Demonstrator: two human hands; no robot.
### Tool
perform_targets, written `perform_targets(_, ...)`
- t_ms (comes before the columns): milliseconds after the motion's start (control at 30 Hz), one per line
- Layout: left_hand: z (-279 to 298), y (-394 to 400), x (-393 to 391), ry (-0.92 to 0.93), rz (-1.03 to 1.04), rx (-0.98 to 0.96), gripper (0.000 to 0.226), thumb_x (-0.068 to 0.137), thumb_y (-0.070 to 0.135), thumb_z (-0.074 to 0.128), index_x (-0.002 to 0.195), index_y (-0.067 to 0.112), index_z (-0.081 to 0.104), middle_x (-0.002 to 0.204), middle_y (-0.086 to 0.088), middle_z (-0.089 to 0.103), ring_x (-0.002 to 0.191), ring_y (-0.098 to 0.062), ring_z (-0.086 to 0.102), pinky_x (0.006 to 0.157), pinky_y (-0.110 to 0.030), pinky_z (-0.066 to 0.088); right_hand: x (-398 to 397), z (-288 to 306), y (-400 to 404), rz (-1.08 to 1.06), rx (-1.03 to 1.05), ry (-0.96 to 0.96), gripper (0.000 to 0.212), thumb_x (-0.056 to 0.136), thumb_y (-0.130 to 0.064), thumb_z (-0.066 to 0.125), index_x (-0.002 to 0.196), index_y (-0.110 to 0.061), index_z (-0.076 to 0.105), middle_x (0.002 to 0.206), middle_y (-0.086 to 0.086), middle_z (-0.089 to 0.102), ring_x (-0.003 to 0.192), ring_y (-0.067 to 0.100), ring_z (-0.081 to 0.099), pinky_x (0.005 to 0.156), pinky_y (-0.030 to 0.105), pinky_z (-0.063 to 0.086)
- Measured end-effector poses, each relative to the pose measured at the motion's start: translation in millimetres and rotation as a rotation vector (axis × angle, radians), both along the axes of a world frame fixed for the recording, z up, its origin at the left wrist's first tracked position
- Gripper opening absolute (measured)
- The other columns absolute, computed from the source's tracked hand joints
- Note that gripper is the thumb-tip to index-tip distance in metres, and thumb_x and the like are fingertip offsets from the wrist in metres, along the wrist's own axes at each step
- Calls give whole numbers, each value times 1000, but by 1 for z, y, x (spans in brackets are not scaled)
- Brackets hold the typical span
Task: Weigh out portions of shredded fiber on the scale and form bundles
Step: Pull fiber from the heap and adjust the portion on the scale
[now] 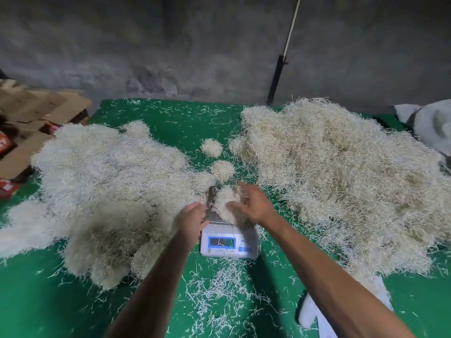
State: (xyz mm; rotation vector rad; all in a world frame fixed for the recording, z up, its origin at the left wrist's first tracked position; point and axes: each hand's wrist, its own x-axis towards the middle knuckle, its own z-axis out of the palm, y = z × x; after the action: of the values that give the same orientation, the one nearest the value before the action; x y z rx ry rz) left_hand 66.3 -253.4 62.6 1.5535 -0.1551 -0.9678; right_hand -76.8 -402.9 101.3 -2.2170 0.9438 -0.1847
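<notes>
At centre frame, just below the middle, we note the scale [229, 242] on the green mat [36, 301], with a clump of shredded fiber [225, 203] sitting on its steel pan. Our right hand [253, 203] cups the clump from the right side, fingers curled around it and thumb pressed into its near face. Our left hand [192, 217] sits at the pan's left edge, fingers bent toward the clump; whether it grips fiber or only steadies the pan we cannot tell from this angle. The display is lit, but the digits are too blurred to read.

Progress, as judged from the layout: two small rounded bundles [211, 148] [222, 169] lie just above the scale in the gap between the heaps, apart from each other. These look like finished portions. The left heap [102, 186] appears paler and clumped into lobes, possibly bundles already stacked, though that is uncertain. The right heap [341, 181] is looser, yellower and large, so we judge most of the raw stock remains.

Current step, by our reading: portion weighed or nearly so, now being gathered into a ball. Remaining: set it with the others and repeat through the right heap.

Loose strands litter the mat below the scale.
</notes>
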Motion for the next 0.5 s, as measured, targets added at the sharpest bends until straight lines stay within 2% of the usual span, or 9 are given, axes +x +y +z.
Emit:
perform_targets(67, -10, 13, -1, 12, 51, 13, 39, 102, 3, 52, 139, -7, 48, 113, -15, 63, 99, -21, 64, 100, -41, 54, -8, -9, 7, -109, -15, -24, 71, 91, -49, 70, 150, -20, 44, 143, 7, 53, 114, 26, 65, 99, 49, 56)
perform_targets(133, -18, 25, -6, 33, 94, -17, 41, 103, 4, 52, 142, -6, 47, 126, -22, 61, 115, -29, 62, 102, -42, 52, -15, -20, 19, -221, 39, -93, 44, 95, -40, 68, 130, -15, 57, 120, 4, 65, 104, 24, 69, 90, 37, 58)
perform_targets(200, -22, 35, -14, 89, 139, -83, 43, 102, 10, 55, 143, -2, 47, 134, -21, 58, 120, -30, 60, 104, -45, 51, -20, -30, 35, -288, 164, -160, 26, 99, -35, 64, 114, -15, 59, 105, 2, 68, 98, 22, 70, 90, 37, 58)
perform_targets(267, -27, 43, -24, 133, 137, -132, 40, 101, 15, 58, 138, 2, 52, 135, -16, 59, 118, -26, 62, 101, -44, 54, -24, -37, 50, -322, 179, -166, 27, 102, -35, 59, 118, -13, 56, 109, 2, 66, 97, 19, 67, 95, 41, 57)
perform_targets(333, -26, 51, -32, 146, 128, -161, 30, 100, 18, 60, 128, 11, 59, 132, -10, 63, 115, -21, 65, 93, -40, 57, -27, -38, 59, -355, 148, -161, 28, 105, -32, 54, 125, -12, 56, 117, 4, 65, 97, 17, 65, 94, 37, 57)
perform_targets(433, -22, 61, -38, 160, 133, -173, 24, 98, 22, 60, 122, 20, 60, 128, -4, 64, 112, -19, 65, 85, -36, 58, -30, -40, 68, -382, 110, -178, 28, 106, -28, 53, 128, -11, 56, 110, -1, 61, 87, 8, 59, 84, 27, 55)
perform_targets(500, -20, 66, -41, 178, 138, -179, 17, 98, 23, 60, 115, 23, 61, 127, -3, 64, 113, -20, 65, 89, -40, 58, -31, -41, 72, -394, 79, -156, 31, 107, -31, 52, 129, -9, 53, 99, -9, 54, 79, 2, 53, 69, 17, 47)
